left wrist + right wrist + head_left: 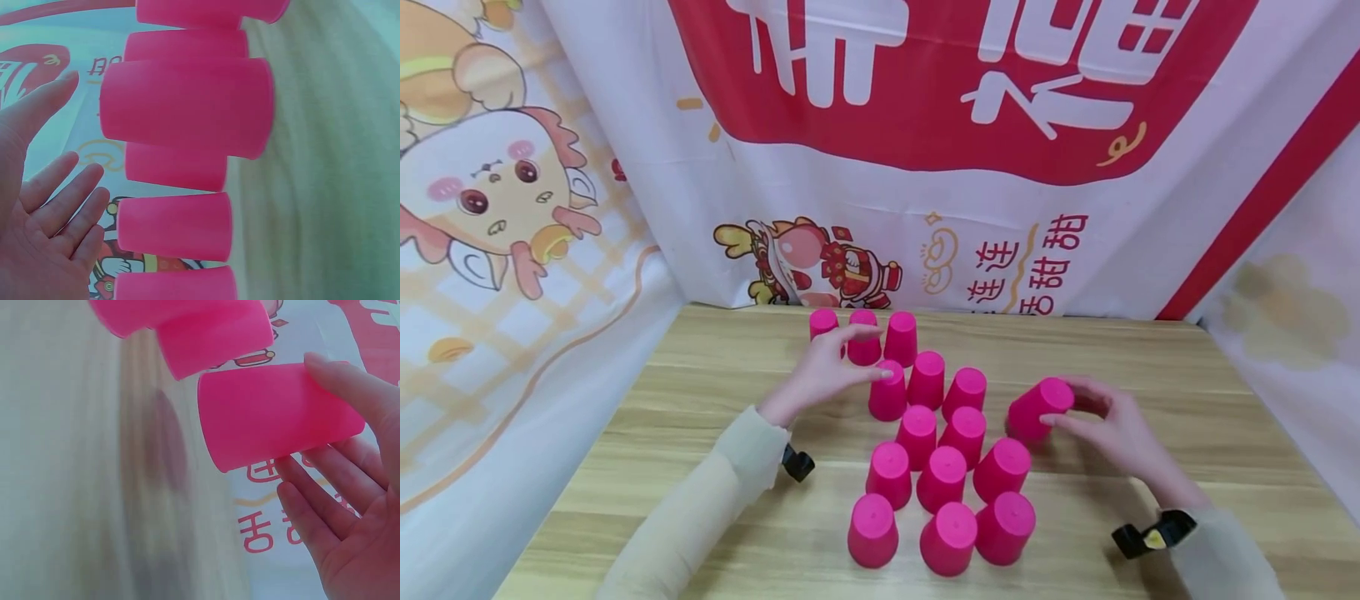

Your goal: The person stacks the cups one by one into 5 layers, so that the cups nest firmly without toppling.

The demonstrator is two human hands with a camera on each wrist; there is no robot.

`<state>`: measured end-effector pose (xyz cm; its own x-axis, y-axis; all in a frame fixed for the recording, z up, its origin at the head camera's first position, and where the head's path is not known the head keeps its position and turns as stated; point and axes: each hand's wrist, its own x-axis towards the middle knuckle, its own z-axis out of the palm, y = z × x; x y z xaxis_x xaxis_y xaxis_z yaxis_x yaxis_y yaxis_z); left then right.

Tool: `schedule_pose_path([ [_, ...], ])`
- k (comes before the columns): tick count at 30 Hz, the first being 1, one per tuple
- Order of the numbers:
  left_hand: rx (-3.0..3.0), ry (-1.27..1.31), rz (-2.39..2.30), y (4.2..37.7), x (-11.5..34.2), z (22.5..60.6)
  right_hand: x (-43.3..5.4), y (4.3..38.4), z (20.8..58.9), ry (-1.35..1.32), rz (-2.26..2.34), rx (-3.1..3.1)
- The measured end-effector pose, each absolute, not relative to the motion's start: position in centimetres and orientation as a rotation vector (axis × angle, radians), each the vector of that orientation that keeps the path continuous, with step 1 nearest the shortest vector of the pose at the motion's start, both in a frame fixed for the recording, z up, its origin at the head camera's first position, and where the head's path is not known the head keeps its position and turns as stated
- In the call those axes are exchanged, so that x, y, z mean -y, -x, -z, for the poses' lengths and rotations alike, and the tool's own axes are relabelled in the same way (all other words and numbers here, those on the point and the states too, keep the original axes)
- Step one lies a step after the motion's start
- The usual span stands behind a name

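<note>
My right hand (1112, 429) pinches a pink plastic cup (1036, 410) between thumb and fingers, near its closed end. In the right wrist view this cup (269, 415) is tilted, its rim raised off the table. My left hand (822, 371) hovers at the left of the group, thumb and fingers spread. Its thumb is close to an upside-down pink cup (887, 396); the left wrist view shows the open palm (50, 244) apart from the cups. Several more upside-down cups stand in staggered rows, including a back row cup (901, 337) and a front cup (949, 540).
The cups stand on a wood-grain table (700, 375). A printed white and red cloth (1000, 192) hangs behind its back edge, and a patterned cloth (572, 333) hangs along the left side. Black straps with small devices (1153, 533) are on the wrists.
</note>
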<state>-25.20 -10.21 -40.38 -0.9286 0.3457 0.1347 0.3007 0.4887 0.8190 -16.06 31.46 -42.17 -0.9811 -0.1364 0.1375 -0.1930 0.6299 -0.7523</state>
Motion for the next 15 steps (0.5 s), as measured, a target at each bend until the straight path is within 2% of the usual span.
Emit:
schedule_pose_path([
  [15, -2.593, -0.541, -1.503, 24.1, 10.3, 41.7, -28.4, 22.5, 42.7, -0.202, -1.425, 2.753],
])
